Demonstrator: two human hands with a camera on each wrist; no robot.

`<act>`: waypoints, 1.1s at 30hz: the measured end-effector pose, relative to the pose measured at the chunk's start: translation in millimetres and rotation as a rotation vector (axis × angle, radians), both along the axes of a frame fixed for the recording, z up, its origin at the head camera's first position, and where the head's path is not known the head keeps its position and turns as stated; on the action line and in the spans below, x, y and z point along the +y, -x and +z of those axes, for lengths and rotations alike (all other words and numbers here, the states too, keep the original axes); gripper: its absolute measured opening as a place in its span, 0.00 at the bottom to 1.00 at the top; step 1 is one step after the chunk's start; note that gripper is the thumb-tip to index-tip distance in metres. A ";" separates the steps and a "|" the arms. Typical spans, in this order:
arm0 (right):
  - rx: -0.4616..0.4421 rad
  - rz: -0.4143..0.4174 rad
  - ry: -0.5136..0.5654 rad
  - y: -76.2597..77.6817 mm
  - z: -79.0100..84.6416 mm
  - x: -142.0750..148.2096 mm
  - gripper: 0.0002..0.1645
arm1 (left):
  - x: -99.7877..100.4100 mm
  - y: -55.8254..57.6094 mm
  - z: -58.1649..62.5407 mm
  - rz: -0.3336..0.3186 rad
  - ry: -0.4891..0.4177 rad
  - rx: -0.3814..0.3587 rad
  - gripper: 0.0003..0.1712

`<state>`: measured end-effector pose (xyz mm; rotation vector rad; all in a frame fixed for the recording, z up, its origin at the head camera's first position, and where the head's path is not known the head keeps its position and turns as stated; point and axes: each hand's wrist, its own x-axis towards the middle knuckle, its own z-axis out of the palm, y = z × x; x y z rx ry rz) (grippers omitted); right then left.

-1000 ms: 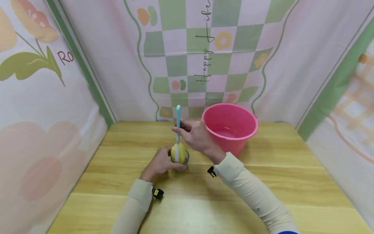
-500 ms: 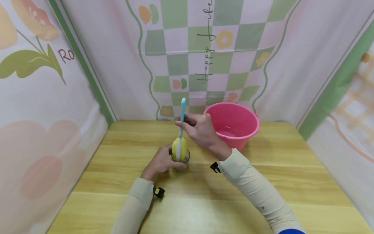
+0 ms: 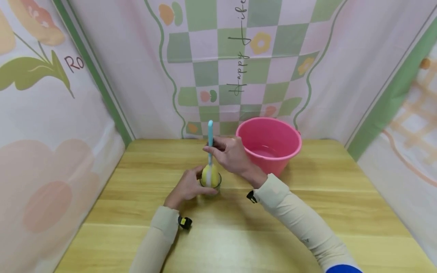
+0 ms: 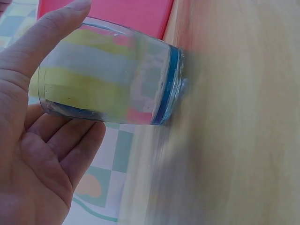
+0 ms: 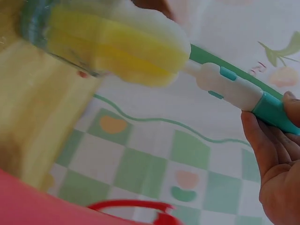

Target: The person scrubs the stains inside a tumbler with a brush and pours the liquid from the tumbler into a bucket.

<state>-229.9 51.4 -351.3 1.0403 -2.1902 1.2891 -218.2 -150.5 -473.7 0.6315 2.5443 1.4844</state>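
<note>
My left hand (image 3: 187, 185) grips a clear drinking glass (image 4: 147, 79) around its side, thumb on one side and fingers on the other. The glass stands upright on the wooden table, and its blue-tinted base shows in the left wrist view. My right hand (image 3: 235, 156) pinches the turquoise handle of a sponge bottle brush (image 3: 210, 131) between thumb and fingers. The brush is nearly vertical, its yellow and white sponge head (image 5: 136, 49) partly down inside the glass, the upper part standing above the rim. The handle's tip rises above my right hand.
A pink bucket (image 3: 273, 167) stands at the back of the table (image 3: 324, 212), just right of my right hand; its red handle (image 5: 136, 204) shows in the right wrist view. Patterned cloth curtains (image 3: 146, 76) enclose the table at the back and sides.
The brush rose and tilted right half a second ago; now it is lower in the glass and more upright again. My left hand keeps its grip on the glass in the same place.
</note>
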 end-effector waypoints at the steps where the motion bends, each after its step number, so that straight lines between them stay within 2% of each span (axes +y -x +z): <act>1: 0.008 -0.003 0.009 -0.2 4.3 1.6 0.06 | 0.2 0.3 -0.6 0.001 -0.003 -0.005 0.44; 5: 0.022 -0.007 0.034 -0.6 20.8 6.6 0.06 | -0.4 1.6 -2.5 0.012 -0.020 -0.015 0.42; 8: 0.017 -0.008 0.029 0.2 24.0 8.6 0.06 | -0.8 2.6 -3.1 0.015 -0.024 -0.018 0.43; 13: -0.025 -0.001 -0.020 0.6 10.3 9.1 0.05 | 1.3 2.9 -4.6 0.009 -0.026 -0.018 0.47; 17: -0.084 0.011 -0.055 0.4 -5.3 6.9 0.05 | 2.8 2.1 -4.9 0.019 -0.018 -0.012 0.47; 20: -0.081 0.013 -0.057 0.9 -9.0 5.6 0.06 | 3.7 2.0 -4.4 0.025 -0.008 -0.010 0.45; 28: -0.021 -0.034 -0.009 1.5 20.0 8.9 0.06 | 1.0 2.2 -3.3 0.014 -0.011 -0.022 0.48; 33: -0.022 -0.037 -0.039 2.9 24.0 8.8 0.07 | 0.4 2.6 -1.9 0.002 -0.014 -0.030 0.51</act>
